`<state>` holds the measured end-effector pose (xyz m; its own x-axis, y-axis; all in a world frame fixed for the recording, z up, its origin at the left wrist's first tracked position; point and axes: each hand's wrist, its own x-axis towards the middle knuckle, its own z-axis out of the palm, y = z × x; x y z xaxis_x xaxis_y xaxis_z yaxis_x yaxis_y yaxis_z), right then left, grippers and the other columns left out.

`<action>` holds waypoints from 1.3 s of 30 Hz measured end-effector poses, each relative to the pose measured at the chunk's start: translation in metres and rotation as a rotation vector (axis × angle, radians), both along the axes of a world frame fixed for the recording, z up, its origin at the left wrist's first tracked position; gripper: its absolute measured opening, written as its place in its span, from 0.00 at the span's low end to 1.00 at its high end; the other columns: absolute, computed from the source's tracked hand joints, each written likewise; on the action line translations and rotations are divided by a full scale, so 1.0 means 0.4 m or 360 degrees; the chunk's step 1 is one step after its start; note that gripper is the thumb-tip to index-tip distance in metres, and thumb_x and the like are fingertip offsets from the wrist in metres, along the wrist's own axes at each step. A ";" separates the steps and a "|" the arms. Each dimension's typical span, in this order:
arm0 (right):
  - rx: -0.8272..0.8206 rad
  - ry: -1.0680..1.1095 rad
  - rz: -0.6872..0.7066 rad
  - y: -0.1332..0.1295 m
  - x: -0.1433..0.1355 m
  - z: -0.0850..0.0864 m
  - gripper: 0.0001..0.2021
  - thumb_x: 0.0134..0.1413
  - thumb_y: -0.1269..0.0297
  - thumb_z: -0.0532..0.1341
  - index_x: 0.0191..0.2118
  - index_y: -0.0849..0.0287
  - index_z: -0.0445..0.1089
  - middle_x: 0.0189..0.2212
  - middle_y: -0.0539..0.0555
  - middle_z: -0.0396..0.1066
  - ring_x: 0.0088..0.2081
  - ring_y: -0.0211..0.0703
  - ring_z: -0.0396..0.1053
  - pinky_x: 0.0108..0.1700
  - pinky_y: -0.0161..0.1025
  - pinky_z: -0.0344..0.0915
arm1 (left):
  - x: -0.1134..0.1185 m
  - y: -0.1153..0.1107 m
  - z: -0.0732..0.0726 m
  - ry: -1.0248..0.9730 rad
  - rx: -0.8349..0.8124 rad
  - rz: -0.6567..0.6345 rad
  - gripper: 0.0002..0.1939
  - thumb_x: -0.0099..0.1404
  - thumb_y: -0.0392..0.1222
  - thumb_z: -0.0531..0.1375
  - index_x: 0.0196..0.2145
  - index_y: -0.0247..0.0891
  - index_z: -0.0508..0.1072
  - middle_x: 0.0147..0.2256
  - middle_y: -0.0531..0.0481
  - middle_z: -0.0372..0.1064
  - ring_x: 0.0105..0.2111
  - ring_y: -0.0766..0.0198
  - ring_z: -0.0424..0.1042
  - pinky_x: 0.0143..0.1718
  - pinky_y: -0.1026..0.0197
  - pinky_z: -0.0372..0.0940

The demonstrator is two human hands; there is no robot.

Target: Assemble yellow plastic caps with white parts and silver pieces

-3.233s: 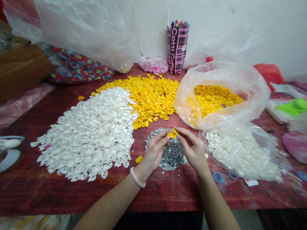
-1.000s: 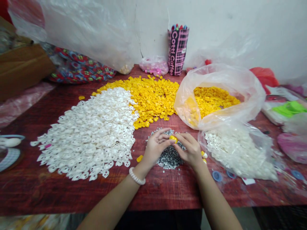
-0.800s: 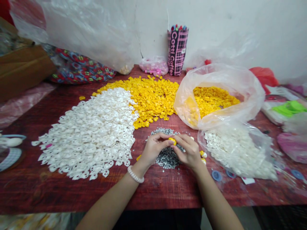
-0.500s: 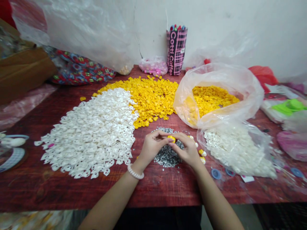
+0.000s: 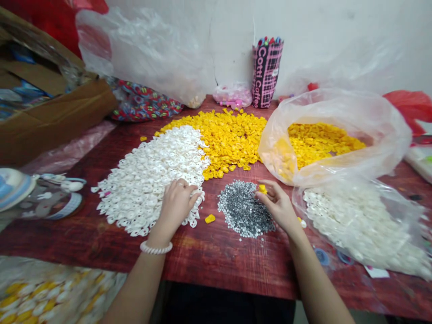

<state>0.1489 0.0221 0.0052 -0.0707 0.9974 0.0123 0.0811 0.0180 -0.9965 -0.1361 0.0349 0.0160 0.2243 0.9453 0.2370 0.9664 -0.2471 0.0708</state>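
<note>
My left hand (image 5: 178,202), with a white coil band on its wrist, is at the right edge of a heap of small white plastic pieces (image 5: 145,175). Its fingers are closed on a white piece at the fingertips, partly hidden by the hand. My right hand (image 5: 279,206) pinches a small yellow plastic piece (image 5: 263,189) between thumb and fingers, above the right side of a pile of tiny silvery discs (image 5: 245,209). One loose yellow piece (image 5: 209,219) lies between the white heap and the discs. Behind them spreads a heap of yellow pieces (image 5: 232,135).
An open clear bag (image 5: 381,117) with yellow pieces stands at right, a bag of white pieces (image 5: 361,220) before it. A cardboard box (image 5: 64,121) is at left, a Cotti Coffee bag (image 5: 267,74) by the wall. Yellow and white pieces (image 5: 40,297) lie below the table's left edge.
My hands were together over the discs around a yellow-and-white piece. Now they are apart, the left at the white heap, the right with a yellow piece. The view has turned left.
</note>
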 end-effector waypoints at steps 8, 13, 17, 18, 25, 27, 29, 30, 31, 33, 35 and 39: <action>0.0120 -0.0182 -0.0053 -0.001 -0.007 -0.013 0.17 0.50 0.57 0.62 0.44 0.56 0.63 0.32 0.51 0.70 0.32 0.40 0.69 0.34 0.36 0.65 | 0.039 -0.023 -0.012 -0.0065 -0.0034 -0.0197 0.14 0.60 0.51 0.57 0.37 0.39 0.74 0.37 0.44 0.68 0.40 0.54 0.64 0.40 0.55 0.56; 0.0246 -0.0346 -0.0054 -0.004 -0.011 -0.008 0.16 0.51 0.57 0.61 0.45 0.58 0.64 0.32 0.52 0.71 0.33 0.41 0.69 0.37 0.38 0.66 | 0.053 -0.053 -0.008 -0.0206 -0.0001 -0.0197 0.12 0.64 0.46 0.53 0.37 0.40 0.74 0.38 0.45 0.68 0.40 0.55 0.63 0.40 0.54 0.56; 0.0281 -0.0409 -0.0035 -0.009 -0.019 -0.004 0.16 0.51 0.56 0.61 0.44 0.58 0.65 0.29 0.51 0.70 0.30 0.39 0.68 0.33 0.37 0.65 | 0.074 -0.070 -0.016 -0.0239 -0.0033 -0.0248 0.11 0.62 0.46 0.56 0.38 0.41 0.74 0.38 0.45 0.68 0.40 0.53 0.63 0.41 0.53 0.56; 0.0284 -0.0424 -0.0028 -0.009 -0.020 -0.004 0.17 0.50 0.56 0.62 0.44 0.58 0.65 0.27 0.50 0.69 0.28 0.39 0.67 0.32 0.36 0.65 | 0.079 -0.071 -0.021 -0.0205 -0.0038 -0.0250 0.11 0.61 0.46 0.57 0.38 0.40 0.74 0.38 0.44 0.68 0.40 0.53 0.63 0.40 0.52 0.56; 0.0377 -0.0597 -0.0020 -0.014 -0.021 0.000 0.13 0.47 0.54 0.63 0.32 0.59 0.69 0.21 0.47 0.66 0.23 0.36 0.63 0.26 0.33 0.60 | 0.100 -0.071 -0.044 -0.0402 -0.0007 -0.0239 0.08 0.62 0.41 0.55 0.32 0.37 0.73 0.36 0.44 0.71 0.39 0.54 0.66 0.42 0.51 0.59; 0.0477 -0.0588 -0.0030 -0.021 -0.029 0.008 0.12 0.53 0.55 0.59 0.36 0.59 0.70 0.26 0.50 0.71 0.27 0.38 0.67 0.31 0.35 0.63 | 0.116 -0.075 -0.038 -0.0778 -0.0023 -0.0128 0.08 0.61 0.42 0.56 0.33 0.37 0.72 0.33 0.46 0.72 0.36 0.58 0.69 0.41 0.54 0.61; 0.0602 -0.0521 -0.0024 -0.030 -0.041 0.018 0.12 0.56 0.59 0.56 0.44 0.57 0.69 0.37 0.53 0.73 0.37 0.41 0.70 0.39 0.38 0.66 | 0.146 -0.075 -0.025 -0.1280 -0.0178 -0.0035 0.08 0.61 0.44 0.57 0.34 0.37 0.70 0.30 0.48 0.72 0.31 0.61 0.71 0.36 0.57 0.64; 0.0669 -0.0494 -0.0008 -0.033 -0.046 0.023 0.13 0.57 0.60 0.56 0.46 0.56 0.67 0.41 0.54 0.72 0.41 0.42 0.70 0.43 0.40 0.66 | 0.165 -0.071 -0.018 -0.1553 -0.0320 -0.0039 0.09 0.60 0.45 0.57 0.35 0.37 0.69 0.29 0.49 0.72 0.30 0.62 0.72 0.33 0.60 0.65; 0.0736 -0.0490 0.0013 -0.035 -0.050 0.027 0.13 0.57 0.61 0.56 0.48 0.55 0.66 0.43 0.54 0.71 0.43 0.43 0.69 0.45 0.41 0.66 | 0.185 -0.066 -0.010 -0.1777 -0.0496 -0.0093 0.09 0.60 0.45 0.57 0.36 0.37 0.67 0.28 0.50 0.72 0.29 0.63 0.73 0.32 0.61 0.65; 0.0863 -0.0557 0.0042 -0.036 -0.049 0.031 0.13 0.55 0.62 0.58 0.47 0.54 0.66 0.42 0.54 0.72 0.43 0.43 0.70 0.46 0.42 0.66 | 0.226 -0.049 0.004 -0.1982 -0.0734 -0.0217 0.10 0.61 0.44 0.56 0.38 0.37 0.67 0.25 0.51 0.72 0.27 0.64 0.73 0.29 0.63 0.65; 0.1012 -0.0692 0.0036 -0.030 -0.039 0.029 0.14 0.53 0.62 0.61 0.46 0.55 0.67 0.39 0.54 0.73 0.40 0.43 0.71 0.43 0.42 0.68 | 0.258 -0.029 0.011 -0.1958 -0.0777 -0.0311 0.11 0.61 0.43 0.56 0.40 0.36 0.69 0.25 0.51 0.72 0.25 0.65 0.72 0.28 0.64 0.64; 0.1291 -0.0987 -0.0078 -0.012 -0.012 0.010 0.16 0.50 0.61 0.64 0.46 0.56 0.68 0.35 0.55 0.75 0.35 0.44 0.73 0.38 0.40 0.70 | 0.290 0.001 0.006 -0.1875 -0.0739 -0.0438 0.13 0.61 0.42 0.55 0.40 0.36 0.74 0.29 0.48 0.74 0.29 0.63 0.71 0.31 0.62 0.65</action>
